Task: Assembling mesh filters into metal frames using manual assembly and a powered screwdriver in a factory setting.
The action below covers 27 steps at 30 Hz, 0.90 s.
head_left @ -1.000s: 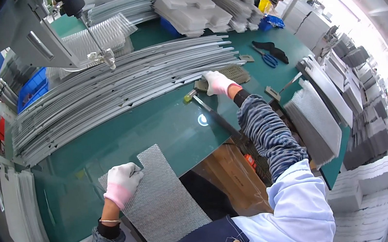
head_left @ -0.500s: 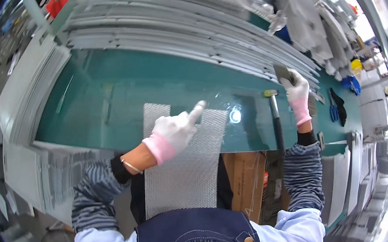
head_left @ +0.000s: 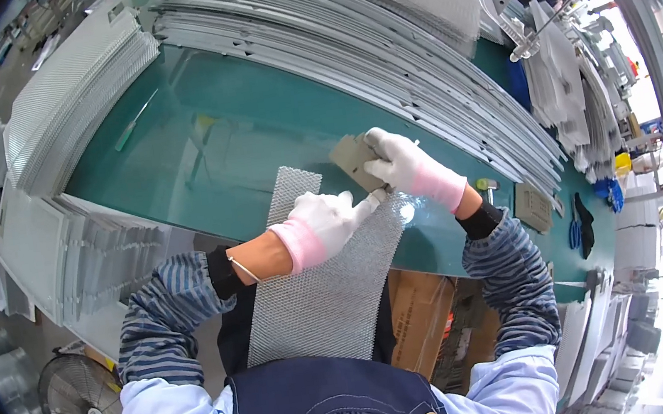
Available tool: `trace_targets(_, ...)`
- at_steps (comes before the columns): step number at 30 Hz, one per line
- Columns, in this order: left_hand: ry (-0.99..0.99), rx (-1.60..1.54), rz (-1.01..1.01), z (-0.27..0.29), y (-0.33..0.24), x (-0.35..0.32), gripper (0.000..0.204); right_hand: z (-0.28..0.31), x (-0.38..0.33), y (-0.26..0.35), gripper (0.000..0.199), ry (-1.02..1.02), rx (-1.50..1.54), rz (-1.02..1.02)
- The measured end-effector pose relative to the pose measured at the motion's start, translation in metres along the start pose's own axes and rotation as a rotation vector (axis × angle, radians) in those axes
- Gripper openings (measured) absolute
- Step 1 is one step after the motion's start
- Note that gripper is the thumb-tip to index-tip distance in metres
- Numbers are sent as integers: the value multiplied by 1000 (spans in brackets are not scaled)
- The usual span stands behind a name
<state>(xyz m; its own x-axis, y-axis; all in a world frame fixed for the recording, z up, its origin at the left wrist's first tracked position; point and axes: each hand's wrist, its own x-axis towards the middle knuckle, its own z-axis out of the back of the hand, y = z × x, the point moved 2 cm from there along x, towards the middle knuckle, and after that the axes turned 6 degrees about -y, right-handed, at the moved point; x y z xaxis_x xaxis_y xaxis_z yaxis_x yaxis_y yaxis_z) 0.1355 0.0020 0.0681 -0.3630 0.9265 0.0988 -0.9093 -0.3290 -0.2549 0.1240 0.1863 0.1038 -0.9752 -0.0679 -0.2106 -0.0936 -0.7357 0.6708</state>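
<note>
A silver expanded-metal mesh sheet (head_left: pixel 320 309) with a notch in its top end leans from my lap onto the green table. My left hand (head_left: pixel 322 227), in a white glove with a pink cuff, lies on the mesh. Its index finger stretches toward the right hand; the other fingers are partly bent, with nothing visibly held. My right hand (head_left: pixel 409 161), gloved alike, is closed on a flat grey-beige plate (head_left: pixel 353 160) just above the notched end. The plate's lower corner is close to the left fingertip; whether they touch I cannot tell.
Long metal strips (head_left: pixel 381 75) are stacked along the far side. Mesh sheets (head_left: pixel 74 98) are piled at left. Right of my arm are a hammer (head_left: pixel 487 184), mostly hidden, more beige plates (head_left: pixel 532 207) and a blue-handled tool (head_left: pixel 575 232). A thin green-handled tool (head_left: pixel 125 136) lies far left.
My right hand has brought the plate left from beside the hammer to the mesh's notched end. My left hand has shifted slightly right and down, its index finger now pointing right.
</note>
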Motion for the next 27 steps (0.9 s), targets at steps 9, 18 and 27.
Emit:
trace_targets(9,-331,-196,-125,27,30,-14,36,0,1,18,31,214,-4,74)
trace_targets(18,298,-749,190,56,83,25,24,8,-32,32,26,41,57,30)
trace_targets(27,295,-808,207,59,88,18,24,13,-27,34,28,106,-39,85)
